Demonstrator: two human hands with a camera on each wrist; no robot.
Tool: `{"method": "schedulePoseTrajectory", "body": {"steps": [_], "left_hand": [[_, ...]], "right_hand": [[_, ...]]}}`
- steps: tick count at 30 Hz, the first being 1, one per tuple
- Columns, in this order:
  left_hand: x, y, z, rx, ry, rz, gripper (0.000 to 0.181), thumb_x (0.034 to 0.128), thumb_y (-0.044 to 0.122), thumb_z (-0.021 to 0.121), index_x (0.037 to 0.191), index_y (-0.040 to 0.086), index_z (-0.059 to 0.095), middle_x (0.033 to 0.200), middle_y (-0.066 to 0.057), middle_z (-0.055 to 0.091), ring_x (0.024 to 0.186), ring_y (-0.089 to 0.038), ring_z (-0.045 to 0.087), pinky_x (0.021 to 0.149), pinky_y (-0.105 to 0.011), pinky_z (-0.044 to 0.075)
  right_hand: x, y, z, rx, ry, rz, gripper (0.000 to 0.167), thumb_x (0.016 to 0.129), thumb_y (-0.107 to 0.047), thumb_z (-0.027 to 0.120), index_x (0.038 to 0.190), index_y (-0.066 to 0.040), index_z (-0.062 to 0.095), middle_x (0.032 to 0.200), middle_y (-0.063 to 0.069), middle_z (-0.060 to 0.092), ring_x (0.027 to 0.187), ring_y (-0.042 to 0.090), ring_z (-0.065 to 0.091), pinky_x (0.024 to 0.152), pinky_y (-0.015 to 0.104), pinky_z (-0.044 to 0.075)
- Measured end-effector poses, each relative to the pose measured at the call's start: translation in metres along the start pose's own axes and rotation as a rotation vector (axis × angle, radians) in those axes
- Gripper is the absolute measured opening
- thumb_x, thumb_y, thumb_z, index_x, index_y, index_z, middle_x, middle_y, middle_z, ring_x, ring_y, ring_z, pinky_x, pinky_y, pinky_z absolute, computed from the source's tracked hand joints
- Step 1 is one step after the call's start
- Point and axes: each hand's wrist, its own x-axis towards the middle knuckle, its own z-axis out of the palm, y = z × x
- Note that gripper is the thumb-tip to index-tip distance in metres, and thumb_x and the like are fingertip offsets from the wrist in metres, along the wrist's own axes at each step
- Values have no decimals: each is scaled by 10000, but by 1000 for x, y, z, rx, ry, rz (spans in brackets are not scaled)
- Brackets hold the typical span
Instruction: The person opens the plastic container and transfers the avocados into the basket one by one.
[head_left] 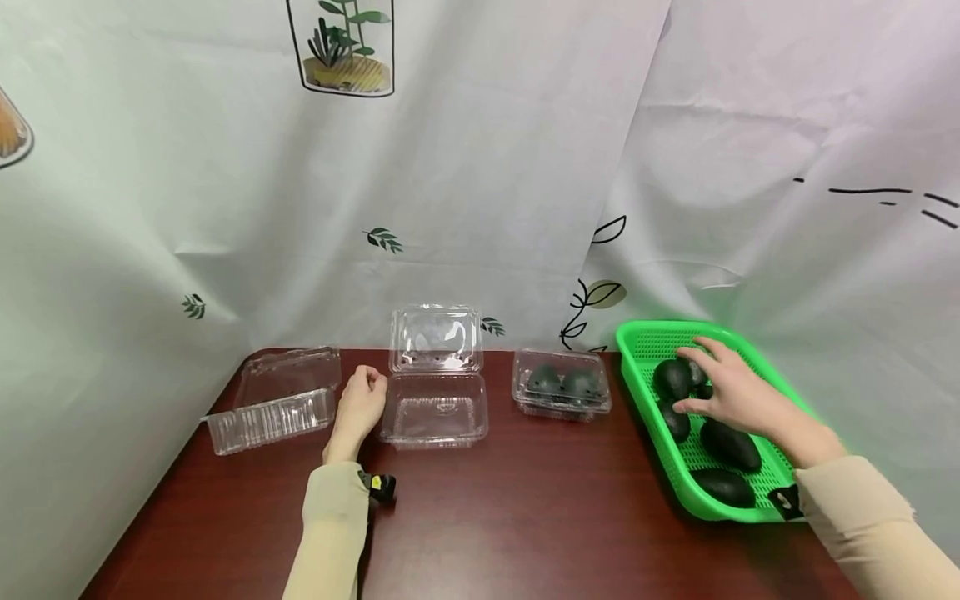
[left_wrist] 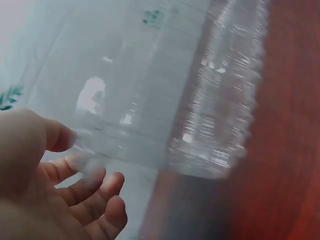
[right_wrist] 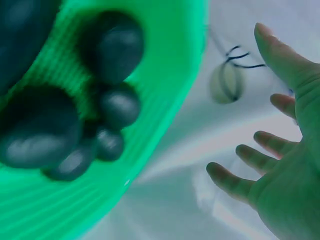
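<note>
A clear plastic clamshell box (head_left: pixel 435 408) stands open on the table, its lid (head_left: pixel 437 337) raised against the curtain. Beside its left edge is my left hand (head_left: pixel 362 404), with thumb and fingers loosely bent; in the left wrist view the fingertips (left_wrist: pixel 116 207) are near a blurred plastic corner, and contact is unclear. My right hand (head_left: pixel 738 392) hovers over the green basket (head_left: pixel 637 333), thumb and fingers spread, above dark avocados (head_left: pixel 672 381). The right wrist view shows nothing in its palm. More avocados (head_left: pixel 731 446) lie lower in the basket.
At the left lies another open clear box (head_left: pixel 273 421). A closed clear box (head_left: pixel 562 392) with dark fruit inside stands between the open box and the basket. Behind the brown table (head_left: pixel 525 517) hangs a white patterned curtain (head_left: pixel 480 167).
</note>
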Motion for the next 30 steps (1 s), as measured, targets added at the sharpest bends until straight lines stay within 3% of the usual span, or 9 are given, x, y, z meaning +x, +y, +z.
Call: {"method": "schedulePoseTrajectory", "body": {"steps": [9,15,21,30], "left_hand": [[-9,37,2,-13,27,79,193,994,193,471,1088,35,531,994,-145,522,898,-318,515,770,-445,396],[-16,51,19,-13,-13,124,147,980,172,493,1030,47,552,943,-113,519,868,-290,510,760,-418,397],[-19,65,39,20,-41,193,99,962,158,509,975,78,566,903,-76,528,844,-268,525,764,-424,425],[-17,98,69,5,-91,273,42,947,125,525,944,93,553,875,-52,519,811,-229,520,754,-405,447]], "right_hand": [[19,-43,0,39,10,6,679,820,-218,808,1362,24,477,1435,318,314,1289,531,305,961,662,326],[29,-62,13,66,7,-11,565,893,-235,737,1339,22,507,1414,295,371,1294,492,340,993,639,320],[42,-77,33,112,52,-56,452,910,-188,712,1279,23,558,1337,248,470,1256,430,421,1004,586,348],[55,-99,74,220,121,-85,331,894,-172,725,1179,-34,629,1070,96,637,908,262,600,783,434,488]]}}
